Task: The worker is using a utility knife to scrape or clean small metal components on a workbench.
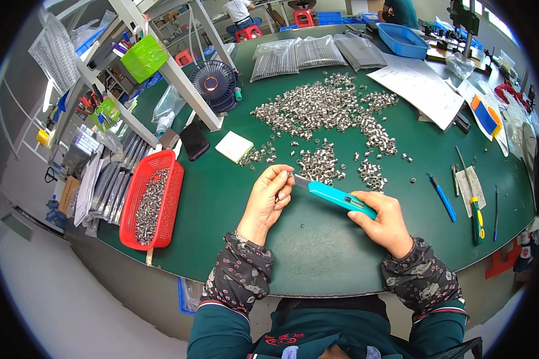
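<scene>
In my right hand [383,218] is a turquoise utility knife [335,196], gripped by its rear end with the blade pointing left. The blade tip reaches the fingertips of my left hand [268,197]. Between that thumb and forefinger I pinch a small metal ring [290,174], and the blade touches or nearly touches it. My other left fingers are curled; whether more rings lie inside them is hidden. Just beyond my hands lie small heaps of the same metal rings [320,164], and behind them spreads a larger pile [317,105].
A red basket [175,203] of small metal parts stands at the left. Near it are a phone [194,141], a notepad [233,146] and a fan [213,85]. Bagged tubes [320,52] and a blue tray [402,40] sit far back. Tweezers [442,198] and a screwdriver [476,218] lie right.
</scene>
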{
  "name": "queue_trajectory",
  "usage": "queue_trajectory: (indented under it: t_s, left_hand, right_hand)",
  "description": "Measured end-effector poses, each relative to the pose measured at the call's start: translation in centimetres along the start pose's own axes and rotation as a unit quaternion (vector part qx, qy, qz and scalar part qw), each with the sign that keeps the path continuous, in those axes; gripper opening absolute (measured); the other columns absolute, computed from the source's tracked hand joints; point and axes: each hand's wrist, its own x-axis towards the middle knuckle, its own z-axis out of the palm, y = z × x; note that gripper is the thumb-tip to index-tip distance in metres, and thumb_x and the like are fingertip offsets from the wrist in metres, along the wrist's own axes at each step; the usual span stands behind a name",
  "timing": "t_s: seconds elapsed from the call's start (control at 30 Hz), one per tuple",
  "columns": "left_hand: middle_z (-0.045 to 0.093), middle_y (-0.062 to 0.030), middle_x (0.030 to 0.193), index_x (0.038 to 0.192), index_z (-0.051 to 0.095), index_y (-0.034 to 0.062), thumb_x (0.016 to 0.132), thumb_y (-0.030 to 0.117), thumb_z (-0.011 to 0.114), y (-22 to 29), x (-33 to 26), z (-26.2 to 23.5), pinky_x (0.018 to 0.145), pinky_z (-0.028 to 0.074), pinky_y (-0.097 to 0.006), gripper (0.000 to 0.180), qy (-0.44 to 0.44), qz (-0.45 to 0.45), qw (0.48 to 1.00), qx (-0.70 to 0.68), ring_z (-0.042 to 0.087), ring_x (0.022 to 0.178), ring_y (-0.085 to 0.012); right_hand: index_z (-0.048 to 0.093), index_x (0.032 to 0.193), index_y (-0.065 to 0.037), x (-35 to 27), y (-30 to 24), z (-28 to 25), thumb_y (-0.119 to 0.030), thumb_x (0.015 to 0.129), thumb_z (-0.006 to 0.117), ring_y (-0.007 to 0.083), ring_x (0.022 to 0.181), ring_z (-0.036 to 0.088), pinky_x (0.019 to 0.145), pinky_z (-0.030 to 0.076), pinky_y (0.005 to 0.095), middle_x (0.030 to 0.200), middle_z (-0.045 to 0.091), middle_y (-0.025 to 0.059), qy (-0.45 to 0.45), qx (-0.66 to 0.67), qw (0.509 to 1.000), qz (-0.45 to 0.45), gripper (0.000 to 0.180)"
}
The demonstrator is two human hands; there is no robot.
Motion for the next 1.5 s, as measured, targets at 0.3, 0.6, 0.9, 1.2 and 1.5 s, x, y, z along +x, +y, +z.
queue_trajectory:
  t_s: [0.3,0.6,0.9,1.2,1.5]
  left_hand:
    - [0.054,-0.001,0.071,0.097,0.057,0.0025,0.091,0.013,0.056,-0.1,0.1,0.1,0.037,0.026,-0.014,0.012,-0.029,0.007,0.997,0.068,0.039,0.049,-0.0019]
    - [0.05,-0.0013,0.071,0.09,0.056,0.0026,0.094,0.022,0.052,-0.5,-0.2,0.6,0.036,0.025,-0.015,0.02,0.014,-0.014,1.0,0.024,0.037,0.049,-0.0031]
    - [0.049,-0.0014,0.071,0.09,0.055,0.0028,0.094,0.023,0.05,-0.4,0.0,0.1,0.035,0.025,-0.015,0.021,0.005,-0.013,0.999,0.043,0.036,0.048,-0.0031]
    - [0.053,-0.0032,0.073,0.09,0.054,0.004,0.094,0.022,0.051,-0.4,0.0,0.5,0.035,0.026,-0.014,0.018,0.021,-0.013,0.998,0.058,0.038,0.048,-0.0031]
    - [0.057,-0.0069,0.083,0.101,0.056,0.003,0.093,0.017,0.051,-0.2,0.0,0.4,0.035,0.027,-0.014,0.016,0.01,0.005,0.999,0.039,0.04,0.052,-0.0026]
  right_hand:
    - [0.064,0.1,-0.005,0.0,0.5,-0.2,-0.019,0.072,0.069,0.0277,0.064,0.06,0.059,0.047,0.0357,0.073,0.06,0.0116,-0.037,0.073,0.995,0.048,0.032]
    - [0.064,0.099,-0.007,-0.1,-0.9,-0.2,-0.016,0.07,0.071,0.0271,0.055,0.054,0.051,0.043,0.0361,0.065,0.052,0.0093,0.054,-0.073,0.993,-0.08,0.031]
    - [0.064,0.101,-0.007,0.1,0.1,-0.2,-0.018,0.071,0.07,0.0269,0.059,0.056,0.055,0.045,0.0347,0.069,0.056,0.0102,-0.002,-0.006,1.0,-0.029,0.032]
    - [0.064,0.099,-0.006,0.2,-0.3,-0.5,-0.016,0.071,0.071,0.0267,0.058,0.055,0.053,0.043,0.0342,0.067,0.055,0.0107,0.087,-0.017,0.995,-0.054,0.03]
    - [0.064,0.101,-0.007,0.2,-0.1,-0.3,-0.019,0.072,0.07,0.0267,0.06,0.056,0.055,0.044,0.0342,0.068,0.056,0.0111,0.028,-0.026,0.999,-0.021,0.031]
